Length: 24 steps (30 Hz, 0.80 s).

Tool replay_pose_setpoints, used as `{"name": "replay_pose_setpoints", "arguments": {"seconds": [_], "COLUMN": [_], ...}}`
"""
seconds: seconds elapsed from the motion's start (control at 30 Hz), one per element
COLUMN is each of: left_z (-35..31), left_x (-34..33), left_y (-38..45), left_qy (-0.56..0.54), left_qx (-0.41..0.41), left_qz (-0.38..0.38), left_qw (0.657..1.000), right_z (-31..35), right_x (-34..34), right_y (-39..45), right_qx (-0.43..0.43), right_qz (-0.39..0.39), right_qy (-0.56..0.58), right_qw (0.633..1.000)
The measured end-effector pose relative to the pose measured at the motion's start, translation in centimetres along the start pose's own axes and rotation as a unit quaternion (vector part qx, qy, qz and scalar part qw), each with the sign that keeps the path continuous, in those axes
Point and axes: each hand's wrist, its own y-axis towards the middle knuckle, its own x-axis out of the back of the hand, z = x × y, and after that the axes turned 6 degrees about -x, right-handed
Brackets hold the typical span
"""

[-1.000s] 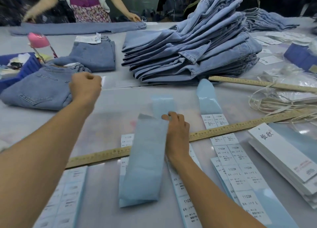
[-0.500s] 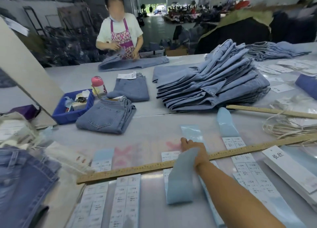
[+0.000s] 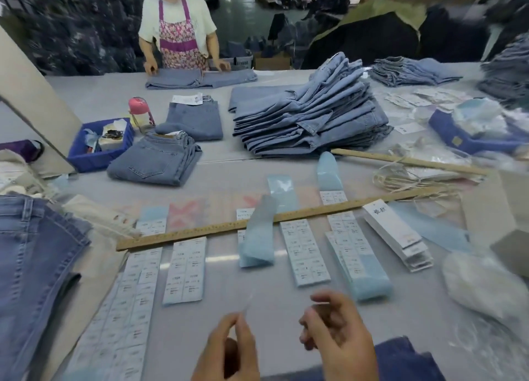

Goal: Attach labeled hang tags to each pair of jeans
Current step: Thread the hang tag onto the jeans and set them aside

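- Lying at the far left edge, a pair of darker jeans (image 3: 31,269) spreads over the table (image 3: 257,317), near a blue bin (image 3: 86,157) of odds and ends.
- Behind that, a folded pair (image 3: 156,163) sits beside the bin, and another folded pair (image 3: 194,120) with a white tag at its waistband lies just beyond it.
- Label sheets (image 3: 186,269) run in strips across the near table, crossed by a long wooden ruler (image 3: 257,223); a peeled blue backing strip (image 3: 257,234) curls over the ruler.
- Left hand (image 3: 229,349), low in the middle, pinches thumb and forefinger together on something thin and pale; blur hides what it is.
- Right hand (image 3: 335,332), just beside it, has loosely curled fingers; whether they hold anything cannot be told.
- A tall stack of light jeans (image 3: 309,117) sits mid-table.
- White hang tags (image 3: 398,234) lie stacked on the right, touching the ruler's end, with loose strings (image 3: 406,180) behind.
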Motion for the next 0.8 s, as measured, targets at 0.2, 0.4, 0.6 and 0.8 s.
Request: {"name": "replay_pose_setpoints", "arguments": {"seconds": [0.2,0.4,0.6,0.8], "left_z": [-6.1,-11.0,-15.2,-16.0], "left_x": [-6.0,-10.5,-13.6,-21.8], "left_y": [-3.1,-8.6,-10.0,-6.4], "left_qy": [0.114,0.105,0.177,-0.005], "left_qx": [-0.282,-0.393,-0.536,-0.443], "left_qz": [0.031,0.143,0.254,0.226], "left_qw": [0.952,0.902,0.786,0.868], "right_z": [3.3,4.5,4.3,2.0], "right_x": [7.3,15.2,23.0,28.2], "right_y": [-2.2,-1.5,-1.1,1.3], "right_qx": [-0.213,-0.218,-0.231,-0.200], "right_qz": [-0.015,-0.079,-0.140,-0.218], "right_qy": [0.171,0.230,0.231,0.221], "right_qw": [0.962,0.945,0.935,0.929]}}
